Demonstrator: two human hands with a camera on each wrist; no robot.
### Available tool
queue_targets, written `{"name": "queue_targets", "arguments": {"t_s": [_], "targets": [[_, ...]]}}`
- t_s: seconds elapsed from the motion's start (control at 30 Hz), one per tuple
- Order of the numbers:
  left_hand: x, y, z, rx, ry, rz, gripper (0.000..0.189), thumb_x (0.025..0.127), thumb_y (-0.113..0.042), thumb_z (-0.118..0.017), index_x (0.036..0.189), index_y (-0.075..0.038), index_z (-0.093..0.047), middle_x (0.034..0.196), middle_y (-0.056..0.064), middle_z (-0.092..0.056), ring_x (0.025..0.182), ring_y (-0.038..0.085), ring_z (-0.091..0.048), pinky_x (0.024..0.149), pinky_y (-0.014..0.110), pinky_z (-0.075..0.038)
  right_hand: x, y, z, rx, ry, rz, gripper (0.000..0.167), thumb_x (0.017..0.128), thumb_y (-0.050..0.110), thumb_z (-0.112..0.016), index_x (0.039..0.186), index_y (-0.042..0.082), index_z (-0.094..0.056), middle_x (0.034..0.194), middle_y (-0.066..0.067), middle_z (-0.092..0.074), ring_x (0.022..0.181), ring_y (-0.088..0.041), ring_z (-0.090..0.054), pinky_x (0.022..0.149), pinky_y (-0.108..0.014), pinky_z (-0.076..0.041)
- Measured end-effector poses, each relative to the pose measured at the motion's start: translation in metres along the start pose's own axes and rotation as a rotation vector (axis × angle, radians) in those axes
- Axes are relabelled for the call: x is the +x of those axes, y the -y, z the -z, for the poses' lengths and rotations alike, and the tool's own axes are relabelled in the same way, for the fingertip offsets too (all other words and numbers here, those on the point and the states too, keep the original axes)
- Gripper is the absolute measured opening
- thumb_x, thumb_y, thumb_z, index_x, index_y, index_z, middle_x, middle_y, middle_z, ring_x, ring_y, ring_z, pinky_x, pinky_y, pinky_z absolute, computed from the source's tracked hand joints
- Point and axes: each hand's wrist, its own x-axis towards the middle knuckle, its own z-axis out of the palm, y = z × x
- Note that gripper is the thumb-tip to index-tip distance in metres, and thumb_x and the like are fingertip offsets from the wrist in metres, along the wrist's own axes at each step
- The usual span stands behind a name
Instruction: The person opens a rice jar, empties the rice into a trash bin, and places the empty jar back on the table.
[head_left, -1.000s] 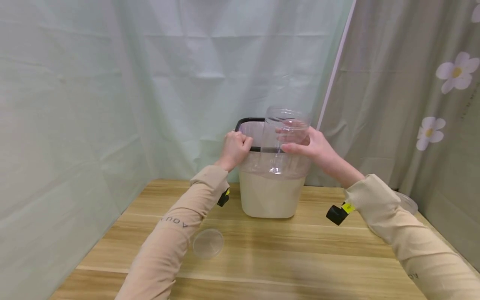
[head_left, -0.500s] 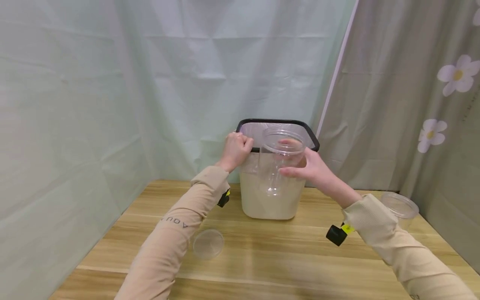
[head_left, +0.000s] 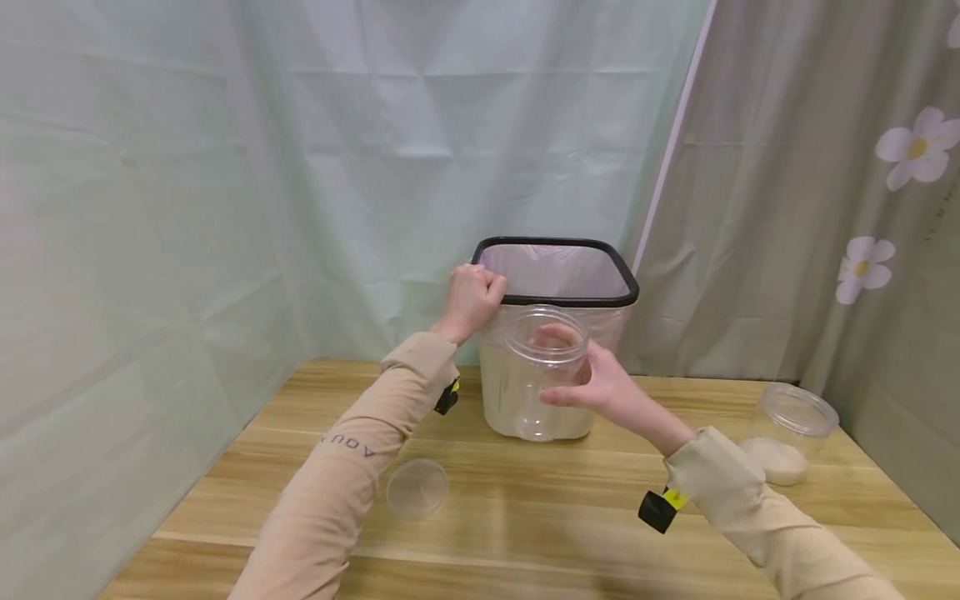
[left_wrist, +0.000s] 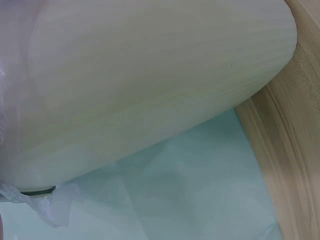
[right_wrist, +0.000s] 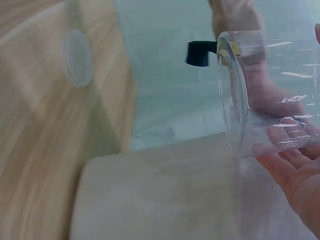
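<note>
A cream trash bin (head_left: 536, 392) with a black rim (head_left: 570, 300) and a thin plastic liner (head_left: 555, 265) stands upright at the back of the table. My left hand (head_left: 472, 296) grips the bin's rim at its left side, fingers curled over it. In front of the bin, my right hand (head_left: 588, 379) holds a clear plastic jar (head_left: 528, 375) from its right side, thumb in front and fingers behind. The jar has no lid on it, and its mouth faces up. Seen from the right wrist, the jar (right_wrist: 272, 90) is see-through with nothing visible inside.
A second clear jar (head_left: 798, 408) with white contents in its bottom stands at the table's right, beside my right sleeve. Near my left forearm lies a round translucent lid (head_left: 417, 487) on the wooden table (head_left: 525, 525). Curtains hang behind and at both sides.
My right hand has brought the jar down and toward me, from over the bin's opening to in front of its wall. The left hand has stayed on the rim.
</note>
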Motion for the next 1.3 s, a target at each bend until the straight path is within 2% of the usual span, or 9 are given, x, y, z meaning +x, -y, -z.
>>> {"name": "queue_targets", "arguments": {"t_s": [0.13,0.27,0.43,0.57,0.77,1.07,1.23,1.3], "targets": [[-0.001,0.000,0.000,-0.008,0.002,-0.001,0.041,0.076,-0.007,-0.041,0.036,-0.011,-0.034,0.041,-0.005,-0.024,0.042,0.018,-0.028,0.055,0.037,-0.036,-0.003,-0.009,-0.007,0.018,0.015,-0.005,0.072,0.073,0.013,-0.075,0.132,0.002,-0.035,0.127,-0.015,-0.043,0.111,-0.025,-0.045,0.087,-0.041,-0.039],[0.000,0.000,0.001,-0.010,0.005,0.001,0.041,0.077,-0.007,-0.041,0.036,-0.011,-0.034,0.041,-0.005,-0.024,0.043,0.018,-0.028,0.056,0.037,-0.035,-0.005,-0.017,-0.014,-0.009,0.023,-0.001,0.069,0.073,0.009,-0.075,0.131,0.004,-0.037,0.124,-0.013,-0.047,0.111,-0.024,-0.045,0.090,-0.040,-0.036],[0.001,-0.002,0.001,-0.011,0.030,0.022,0.042,0.077,-0.005,-0.042,0.037,-0.012,-0.033,0.041,-0.005,-0.025,0.043,0.017,-0.028,0.058,0.037,-0.036,-0.009,-0.032,-0.023,0.028,0.035,-0.004,0.069,0.070,0.003,-0.076,0.128,0.001,-0.039,0.121,-0.016,-0.049,0.110,-0.026,-0.047,0.091,-0.039,-0.035],[0.002,-0.004,0.001,-0.013,0.045,0.031,0.043,0.077,-0.005,-0.042,0.037,-0.013,-0.031,0.040,-0.006,-0.024,0.043,0.016,-0.027,0.058,0.036,-0.036,-0.013,-0.043,-0.032,0.075,0.062,-0.034,0.071,0.069,0.004,-0.077,0.127,-0.002,-0.037,0.123,-0.020,-0.046,0.113,-0.030,-0.045,0.092,-0.038,-0.034],[0.002,-0.004,0.001,-0.028,0.030,0.031,0.043,0.077,-0.004,-0.043,0.036,-0.013,-0.031,0.039,-0.007,-0.022,0.043,0.015,-0.024,0.059,0.035,-0.037,-0.017,-0.059,-0.044,0.103,0.064,-0.096,0.073,0.067,0.000,-0.077,0.126,-0.006,-0.035,0.124,-0.025,-0.041,0.114,-0.035,-0.042,0.091,-0.037,-0.035],[0.002,-0.004,0.002,-0.026,0.037,0.028,0.043,0.077,-0.005,-0.042,0.037,-0.013,-0.030,0.040,-0.005,-0.022,0.044,0.014,-0.023,0.057,0.034,-0.035,-0.022,-0.077,-0.062,0.076,0.033,-0.149,0.072,0.064,0.000,-0.079,0.122,-0.006,-0.036,0.122,-0.021,-0.044,0.114,-0.031,-0.042,0.093,-0.040,-0.032],[0.002,-0.004,0.001,-0.019,0.040,0.018,0.043,0.077,-0.004,-0.041,0.038,-0.013,-0.029,0.041,-0.006,-0.022,0.045,0.014,-0.022,0.057,0.034,-0.035,-0.024,-0.084,-0.072,0.005,0.011,-0.181,0.073,0.063,0.005,-0.081,0.120,-0.005,-0.037,0.118,-0.017,-0.048,0.110,-0.029,-0.045,0.091,-0.036,-0.034],[0.002,-0.004,0.002,-0.016,0.050,0.023,0.042,0.078,-0.004,-0.041,0.039,-0.013,-0.028,0.041,-0.006,-0.022,0.045,0.014,-0.023,0.058,0.035,-0.035,-0.025,-0.085,-0.076,-0.010,0.009,-0.186,0.073,0.063,0.004,-0.081,0.119,-0.007,-0.036,0.116,-0.019,-0.048,0.109,-0.031,-0.045,0.090,-0.038,-0.035]]}}
